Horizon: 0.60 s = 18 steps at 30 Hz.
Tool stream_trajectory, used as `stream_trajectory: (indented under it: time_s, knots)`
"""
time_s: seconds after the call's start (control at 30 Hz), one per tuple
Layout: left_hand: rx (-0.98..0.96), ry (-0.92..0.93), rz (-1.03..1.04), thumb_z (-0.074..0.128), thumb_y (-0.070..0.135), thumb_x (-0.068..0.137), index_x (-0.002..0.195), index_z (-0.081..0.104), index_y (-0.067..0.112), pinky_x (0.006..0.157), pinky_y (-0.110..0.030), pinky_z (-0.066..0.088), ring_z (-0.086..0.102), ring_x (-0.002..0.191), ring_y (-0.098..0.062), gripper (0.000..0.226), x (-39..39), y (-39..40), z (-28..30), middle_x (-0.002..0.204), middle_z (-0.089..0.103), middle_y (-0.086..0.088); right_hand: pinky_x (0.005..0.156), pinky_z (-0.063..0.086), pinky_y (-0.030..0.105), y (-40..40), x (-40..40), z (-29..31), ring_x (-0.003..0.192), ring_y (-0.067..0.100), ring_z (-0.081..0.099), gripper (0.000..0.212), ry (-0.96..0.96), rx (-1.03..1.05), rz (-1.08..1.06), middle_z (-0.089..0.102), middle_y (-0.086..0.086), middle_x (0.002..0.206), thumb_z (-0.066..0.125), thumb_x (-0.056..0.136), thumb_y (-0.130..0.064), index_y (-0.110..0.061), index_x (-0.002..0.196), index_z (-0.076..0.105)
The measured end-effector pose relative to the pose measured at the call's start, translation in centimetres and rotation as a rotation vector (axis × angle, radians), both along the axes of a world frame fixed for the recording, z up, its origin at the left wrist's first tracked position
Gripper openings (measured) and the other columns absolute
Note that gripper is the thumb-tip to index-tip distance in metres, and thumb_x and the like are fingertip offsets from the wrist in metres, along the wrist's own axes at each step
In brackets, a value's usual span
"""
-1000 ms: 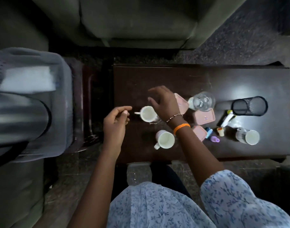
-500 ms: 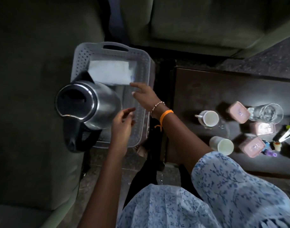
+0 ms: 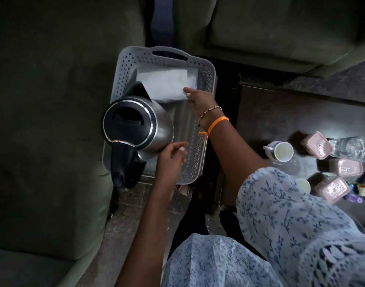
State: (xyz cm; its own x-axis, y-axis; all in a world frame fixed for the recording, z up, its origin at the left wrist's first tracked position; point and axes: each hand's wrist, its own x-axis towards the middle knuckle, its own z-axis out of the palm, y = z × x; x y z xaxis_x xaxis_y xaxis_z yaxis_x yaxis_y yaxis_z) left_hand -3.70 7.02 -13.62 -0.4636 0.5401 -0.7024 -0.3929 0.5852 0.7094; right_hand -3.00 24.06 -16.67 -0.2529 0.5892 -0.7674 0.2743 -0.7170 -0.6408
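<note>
A grey perforated tray (image 3: 208, 79) sits left of the dark table. It holds a steel kettle (image 3: 136, 123) with a black lid and handle, and a folded white cloth (image 3: 163, 81) at its far end. My right hand (image 3: 200, 104) reaches into the tray, its extended fingertips touching the cloth's near right corner. My left hand (image 3: 171, 160) hovers beside the kettle's base with loosely curled fingers and nothing visible in them.
On the dark table (image 3: 281, 112) at the right stand a white mug (image 3: 282, 151), a second mug (image 3: 302, 184) partly hidden by my sleeve, three pink containers (image 3: 346, 167) and a clear glass (image 3: 351, 149). Green sofa cushions (image 3: 42, 100) surround the tray.
The view has swung left from the table to the tray. My right hand left the mugs and reached to the white cloth. My left hand came up beside the kettle.
</note>
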Motion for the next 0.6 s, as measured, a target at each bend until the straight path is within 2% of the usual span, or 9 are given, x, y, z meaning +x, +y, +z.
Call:
stream_trajectory:
  time_s: [0.07,0.13,0.27,0.3,0.37,0.43,0.5,0.53,0.6]
  knots:
    - [-0.006,0.014,-0.028,0.047,0.009,0.094,0.082,0.062,0.03,0.054,-0.006,0.042,0.049,0.065,-0.002,0.028,0.1,0.4,0.4,0.074,0.056,0.008,0.085,0.043,0.022,-0.3,1.3,1.7,0.121,0.025,0.053,0.03,0.054,0.082,-0.102,0.057,0.023,0.128,0.048,0.088,0.006,0.008,0.117,0.058]
    - [-0.008,0.033,-0.043,0.048,0.01,0.094,0.081,0.063,0.031,0.06,-0.012,0.044,0.051,0.067,-0.002,0.029,0.2,0.8,0.8,0.075,0.058,0.008,0.097,0.045,0.031,-0.7,3.5,3.7,0.112,0.026,0.057,0.027,0.064,0.24,-0.131,0.061,0.025,0.119,0.051,0.087,0.005,0.008,0.112,0.061]
    - [0.019,0.105,-0.002,0.057,0.006,0.088,0.095,0.062,0.031,0.072,-0.02,0.047,0.055,0.075,-0.002,0.026,1.4,2.1,2.2,0.084,0.059,0.009,0.076,0.046,0.018,-1.1,10.4,7.7,0.08,0.01,0.058,0.018,-0.05,0.595,-0.239,0.065,0.012,0.093,0.062,0.081,0.001,-0.007,0.095,0.069]
    - [0.034,0.13,0.012,0.06,0.003,0.085,0.106,0.06,0.026,0.072,-0.019,0.048,0.057,0.076,0.0,0.031,2.0,2.6,2.6,0.087,0.058,0.009,0.075,0.045,0.019,-1.1,12.3,8.4,0.077,0.009,0.057,0.018,-0.077,0.628,-0.286,0.065,0.009,0.09,0.063,0.079,0.001,-0.012,0.091,0.068]
    - [0.104,0.136,0.031,0.066,-0.007,0.077,0.126,0.046,0.014,0.067,-0.012,0.05,0.059,0.076,0.008,0.056,3.8,3.8,3.4,0.097,0.057,0.005,0.074,0.044,0.02,-1.1,16.1,9.4,0.074,0.006,0.053,0.02,-0.128,0.658,-0.355,0.062,0.0,0.084,0.062,0.078,0.003,-0.016,0.086,0.061]
    - [0.139,0.15,-0.077,0.074,-0.005,0.07,0.135,0.031,0.026,0.072,-0.016,0.053,0.059,0.092,0.003,0.084,6.1,4.7,4.2,0.119,0.051,-0.003,0.073,0.041,0.02,-1.1,19.8,9.9,0.073,0.001,0.049,0.022,-0.164,0.655,-0.395,0.056,-0.008,0.081,0.059,0.077,0.005,-0.015,0.085,0.056]
    - [0.138,0.263,-0.31,0.082,0.007,0.065,0.14,0.017,0.039,0.094,-0.033,0.049,0.049,0.119,-0.014,0.104,9.0,5.4,4.9,0.139,0.034,-0.001,0.07,0.039,0.016,-0.9,23.4,10.1,0.068,-0.004,0.046,0.025,-0.204,0.659,-0.423,0.052,-0.011,0.079,0.055,0.074,0.007,-0.015,0.086,0.053]
    - [0.152,0.34,-0.424,0.084,0.012,0.064,0.142,0.011,0.041,0.103,-0.037,0.042,0.039,0.129,-0.016,0.11,10.7,5.7,5.2,0.141,0.026,0.003,0.069,0.039,0.014,-0.9,25.4,10.0,0.066,-0.005,0.045,0.027,-0.221,0.665,-0.434,0.05,-0.011,0.079,0.054,0.073,0.007,-0.016,0.087,0.051]
    - [0.212,0.454,-0.587,0.084,0.017,0.064,0.14,0.007,0.044,0.111,-0.028,0.03,0.023,0.132,-0.004,0.112,14.8,6.3,5.7,0.137,0.018,0.009,0.071,0.039,0.012,-0.5,29.4,9.8,0.068,-0.005,0.046,0.031,-0.24,0.655,-0.452,0.049,-0.006,0.084,0.053,0.072,0.008,-0.015,0.092,0.049]
